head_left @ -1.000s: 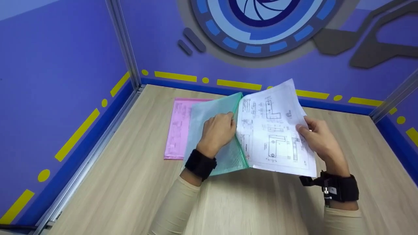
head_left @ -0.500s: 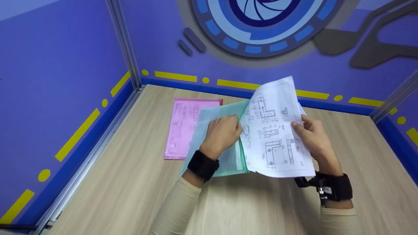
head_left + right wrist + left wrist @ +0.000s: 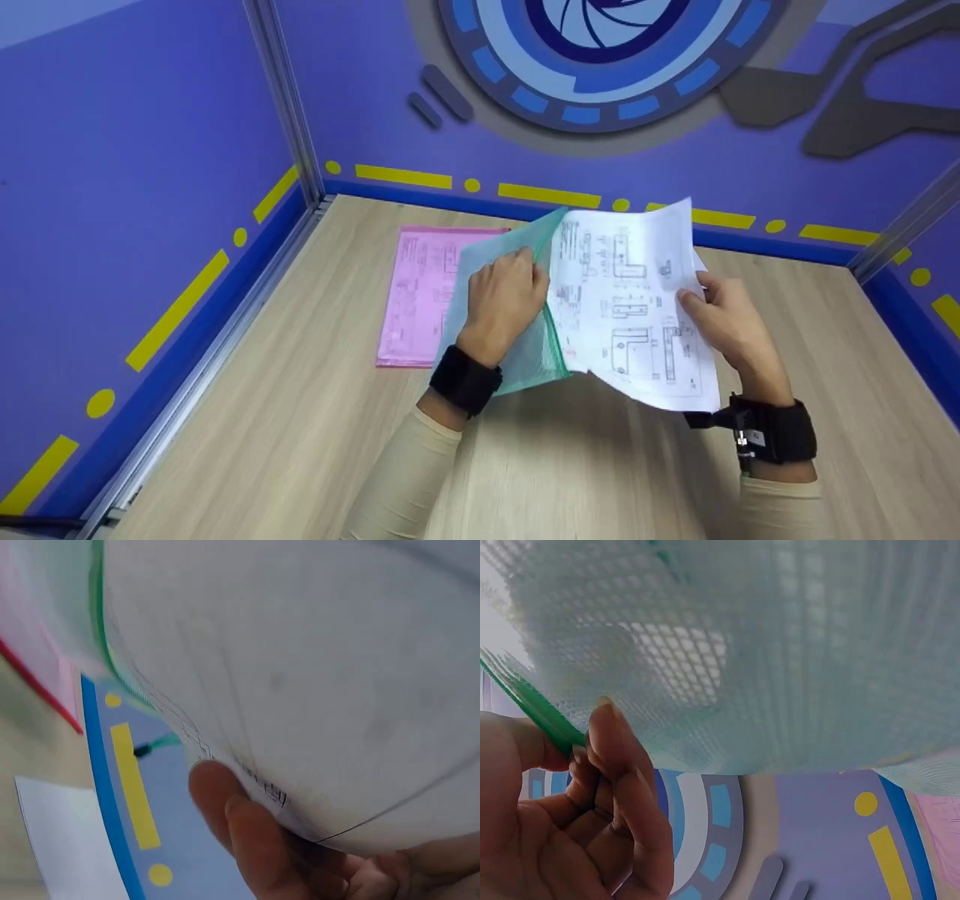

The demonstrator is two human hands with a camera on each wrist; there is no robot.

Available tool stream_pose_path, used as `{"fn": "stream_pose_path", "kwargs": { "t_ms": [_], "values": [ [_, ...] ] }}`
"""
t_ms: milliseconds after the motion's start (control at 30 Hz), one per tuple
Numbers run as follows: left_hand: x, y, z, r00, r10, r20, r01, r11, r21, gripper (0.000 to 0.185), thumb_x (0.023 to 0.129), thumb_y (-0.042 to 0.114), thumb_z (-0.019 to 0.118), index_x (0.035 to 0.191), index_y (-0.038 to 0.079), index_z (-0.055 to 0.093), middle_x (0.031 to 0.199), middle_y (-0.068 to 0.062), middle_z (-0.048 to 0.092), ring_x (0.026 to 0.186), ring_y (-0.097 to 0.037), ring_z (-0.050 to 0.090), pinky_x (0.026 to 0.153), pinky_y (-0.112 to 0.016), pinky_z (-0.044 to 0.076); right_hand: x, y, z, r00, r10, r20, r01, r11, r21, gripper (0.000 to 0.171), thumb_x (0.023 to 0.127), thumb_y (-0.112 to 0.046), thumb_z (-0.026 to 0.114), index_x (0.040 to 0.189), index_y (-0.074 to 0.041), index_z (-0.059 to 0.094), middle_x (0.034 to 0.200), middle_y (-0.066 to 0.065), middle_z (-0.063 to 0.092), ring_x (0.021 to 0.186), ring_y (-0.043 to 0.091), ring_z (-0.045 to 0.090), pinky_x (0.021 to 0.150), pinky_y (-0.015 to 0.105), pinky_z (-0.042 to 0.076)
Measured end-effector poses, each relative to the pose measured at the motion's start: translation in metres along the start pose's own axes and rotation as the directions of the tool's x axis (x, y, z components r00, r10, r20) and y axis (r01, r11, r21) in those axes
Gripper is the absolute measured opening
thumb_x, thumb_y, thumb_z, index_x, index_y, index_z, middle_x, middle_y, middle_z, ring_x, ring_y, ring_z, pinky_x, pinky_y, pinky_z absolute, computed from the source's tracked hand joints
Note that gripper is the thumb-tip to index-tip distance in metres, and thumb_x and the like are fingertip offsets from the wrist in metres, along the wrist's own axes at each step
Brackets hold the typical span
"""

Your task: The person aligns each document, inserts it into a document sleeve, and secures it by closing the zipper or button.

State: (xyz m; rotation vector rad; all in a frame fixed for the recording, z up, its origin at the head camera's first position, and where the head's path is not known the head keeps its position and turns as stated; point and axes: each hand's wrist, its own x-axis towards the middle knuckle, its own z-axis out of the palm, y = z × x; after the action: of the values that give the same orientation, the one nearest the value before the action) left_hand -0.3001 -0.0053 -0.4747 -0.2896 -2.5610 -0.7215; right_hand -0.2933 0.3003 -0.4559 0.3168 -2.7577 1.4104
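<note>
White sheet [image 3: 637,315] and green pouch [image 3: 534,349], held above a table [image 3: 300,390]

I see a person's forearms in pale sleeves [image 3: 405,476], reaching in from below, a black strap [image 3: 466,380] on each wrist. The left hand [image 3: 506,300] grips the pouch by its green rim [image 3: 556,341]; in the left wrist view, thumb and fingers pinch there, with mesh spreading above them. The right hand [image 3: 731,315] pinches the sheet at its right edge, thumb on the printed face, fingers behind.

The sheet is between the hands, raised and bowed, its left side meeting the rim; I cannot tell how far it goes inside. Line drawings, some L-shaped, cover its face. A white corner [image 3: 700,259] shows behind its right edge, near the right hand.

To the left, a pink pouch [image 3: 411,300] lies flat on the table, print showing through; in my head view the green pouch covers part of it. In the right wrist view I find a green tab [image 3: 161,742] with a dark tip, near the fingers. Behind everything is a blue-purple wall [image 3: 375,112] with yellow dashes and a round emblem [image 3: 592,82].
</note>
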Motion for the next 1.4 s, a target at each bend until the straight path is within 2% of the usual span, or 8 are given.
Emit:
{"fn": "stream_pose_path", "kwargs": {
  "t_ms": [133,300,533,733,933,1100,1200,1400],
  "values": [
    [0.0,0.0,0.0,1.0,-0.005,0.005,0.005,1.0,-0.014,0.026,0.106,0.02,0.057,0.082,0.012,0.056,0.065,-0.001,0.045,0.055,-0.019,0.05,0.052,-0.034,0.042,-0.003,-0.001,-0.003,0.999,-0.01,0.034,0.01,1.0,0.003,0.045,0.111,-0.009,0.046,0.148,0.016,0.046,0.111,0.033,0.069,0.076,0.02,0.075,0.065,0.03,0.06],
    [0.0,0.002,0.001,0.994,0.027,0.108,-0.023,0.999,-0.033,0.022,0.107,0.023,0.056,0.089,0.012,0.06,0.068,-0.001,0.046,0.058,-0.018,0.051,0.056,-0.03,0.04,-0.001,-0.002,0.001,0.999,-0.036,0.036,0.034,0.999,0.035,0.042,0.112,-0.011,0.047,0.147,0.013,0.05,0.109,0.031,0.07,0.076,0.022,0.076,0.065,0.031,0.061],
    [-0.002,0.003,0.0,0.954,0.083,0.287,-0.071,0.996,-0.053,0.026,0.106,0.022,0.056,0.081,0.014,0.055,0.066,0.002,0.039,0.06,-0.017,0.048,0.056,-0.029,0.037,0.001,-0.002,0.006,0.998,-0.012,-0.055,0.015,0.999,0.052,0.044,0.112,-0.012,0.045,0.147,0.015,0.049,0.103,0.03,0.071,0.069,0.018,0.074,0.059,0.03,0.06],
    [-0.003,0.005,-0.003,0.951,0.087,0.295,-0.074,0.996,-0.055,0.031,0.105,0.021,0.055,0.075,0.015,0.05,0.065,0.003,0.035,0.058,-0.015,0.042,0.054,-0.029,0.035,0.007,0.001,0.012,0.996,-0.016,-0.084,0.027,0.991,0.131,0.042,0.111,-0.01,0.048,0.144,0.016,0.052,0.096,0.021,0.073,0.067,0.015,0.072,0.058,0.028,0.058],
    [-0.005,0.008,-0.004,0.937,0.076,0.342,-0.053,0.996,-0.075,0.034,0.103,0.021,0.057,0.071,0.015,0.048,0.062,0.004,0.034,0.054,-0.013,0.04,0.052,-0.027,0.032,0.009,0.008,0.01,0.997,0.043,-0.065,-0.029,0.978,0.205,0.045,0.113,-0.015,0.047,0.148,0.014,0.049,0.093,0.005,0.073,0.07,0.013,0.073,0.059,0.027,0.058],
    [-0.006,0.009,-0.003,0.951,0.074,0.3,-0.055,0.996,-0.073,0.03,0.104,0.021,0.056,0.075,0.015,0.051,0.063,0.003,0.037,0.055,-0.014,0.043,0.053,-0.027,0.032,0.011,0.008,0.018,0.998,-0.002,0.065,-0.015,0.963,0.268,0.041,0.113,-0.011,0.048,0.144,0.014,0.051,0.098,0.017,0.075,0.073,0.021,0.076,0.062,0.034,0.062],
    [-0.006,0.01,-0.002,0.959,0.078,0.272,-0.06,0.995,-0.075,0.028,0.105,0.021,0.056,0.078,0.015,0.052,0.064,0.003,0.039,0.056,-0.015,0.045,0.053,-0.028,0.032,0.012,0.005,0.025,0.995,-0.02,0.098,-0.008,0.96,0.281,0.04,0.113,-0.013,0.048,0.144,0.012,0.052,0.104,0.023,0.074,0.076,0.026,0.077,0.066,0.037,0.063],
    [-0.006,0.012,0.0,0.933,0.128,0.336,-0.115,0.992,-0.057,0.033,0.104,0.022,0.057,0.073,0.015,0.048,0.063,0.005,0.033,0.055,-0.013,0.042,0.053,-0.028,0.032,0.012,0.001,0.03,0.999,0.032,-0.025,-0.025,0.973,0.228,0.044,0.113,-0.02,0.049,0.148,0.007,0.051,0.103,0.016,0.073,0.076,0.021,0.076,0.064,0.031,0.062]
  ]
}}
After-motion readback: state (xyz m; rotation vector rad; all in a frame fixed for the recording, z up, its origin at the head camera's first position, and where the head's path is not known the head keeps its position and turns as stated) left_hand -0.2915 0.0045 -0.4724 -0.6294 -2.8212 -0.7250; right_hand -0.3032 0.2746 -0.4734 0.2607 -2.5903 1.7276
